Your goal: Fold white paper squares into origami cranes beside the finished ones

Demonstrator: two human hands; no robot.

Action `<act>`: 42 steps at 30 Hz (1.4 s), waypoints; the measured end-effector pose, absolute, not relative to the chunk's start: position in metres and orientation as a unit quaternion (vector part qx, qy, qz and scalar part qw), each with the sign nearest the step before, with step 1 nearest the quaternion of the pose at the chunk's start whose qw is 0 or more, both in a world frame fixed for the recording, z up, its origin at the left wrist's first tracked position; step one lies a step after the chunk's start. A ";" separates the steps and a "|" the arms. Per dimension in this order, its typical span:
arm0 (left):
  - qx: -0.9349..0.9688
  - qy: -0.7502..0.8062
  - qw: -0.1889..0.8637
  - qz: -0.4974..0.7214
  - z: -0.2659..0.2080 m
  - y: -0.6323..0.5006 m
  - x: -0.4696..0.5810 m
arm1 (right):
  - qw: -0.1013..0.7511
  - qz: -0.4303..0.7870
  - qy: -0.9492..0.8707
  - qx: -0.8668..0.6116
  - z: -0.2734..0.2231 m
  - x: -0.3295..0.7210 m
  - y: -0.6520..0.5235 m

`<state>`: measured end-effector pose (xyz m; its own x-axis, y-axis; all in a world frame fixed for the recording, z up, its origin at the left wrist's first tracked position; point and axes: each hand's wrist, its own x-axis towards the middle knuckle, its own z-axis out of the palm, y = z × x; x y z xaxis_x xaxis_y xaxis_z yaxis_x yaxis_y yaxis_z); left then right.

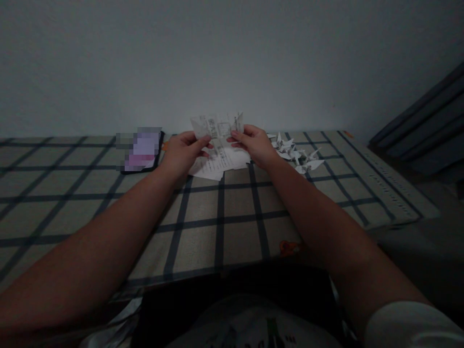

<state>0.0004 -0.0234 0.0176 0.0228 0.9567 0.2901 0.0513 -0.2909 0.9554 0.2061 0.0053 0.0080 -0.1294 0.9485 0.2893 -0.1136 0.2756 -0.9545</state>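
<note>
Between my two hands is a creased sheet of printed paper (217,126), raised above the table with its top corners pointing up. My left hand (183,152) pinches its left side between thumb and fingers. On the right side, my right hand (253,142) grips it the same way. Below the raised sheet lies a loose stack of printed papers (212,166), partly hidden by my hands. Just right of my right hand sits a heap of folded paper cranes (299,154).
A phone (142,151) with a lit, blurred screen lies left of my left hand. The table wears a checked cloth (235,208) and stands against a pale wall (217,63). A dark curtain (427,125) hangs at the right, past the table's edge.
</note>
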 end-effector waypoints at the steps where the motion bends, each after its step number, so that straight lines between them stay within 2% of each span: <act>1: 0.581 0.440 0.399 0.556 0.017 -0.022 0.000 | 0.553 0.479 -0.578 -0.362 0.008 0.206 0.005; 5: 0.602 0.442 0.362 0.557 0.015 -0.016 -0.007 | 0.550 0.458 -0.590 -0.373 0.008 0.209 0.005; 10: 0.665 0.431 0.302 0.530 0.011 -0.012 -0.013 | 0.506 0.429 -0.648 -0.375 0.008 0.211 0.004; 15: 0.701 0.403 0.300 0.507 0.009 -0.014 -0.011 | 0.486 0.434 -0.666 -0.363 0.004 0.209 0.004; 24: 0.651 0.438 0.341 0.518 0.017 -0.021 -0.008 | 0.435 0.286 -0.778 -0.351 0.016 0.215 -0.004; 31: 0.683 0.431 0.288 0.515 0.014 -0.018 -0.013 | 0.423 0.208 -0.798 -0.375 0.017 0.218 -0.001; 37: 0.758 0.421 0.230 0.442 0.014 -0.019 -0.017 | 0.369 0.158 -0.843 -0.358 0.014 0.215 -0.003; 39: 0.769 0.414 0.214 0.437 0.014 -0.019 -0.017 | 0.371 0.163 -0.844 -0.351 0.014 0.213 -0.005; 42: 0.759 0.414 0.221 0.451 0.013 -0.018 -0.016 | 0.436 0.221 -0.808 -0.328 0.014 0.208 -0.008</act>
<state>-0.0160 -0.0184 0.0126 0.2504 0.8274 0.5027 0.4287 -0.5603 0.7087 0.2083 -0.0080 0.0139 -0.4040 0.7231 0.5604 0.3379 0.6872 -0.6431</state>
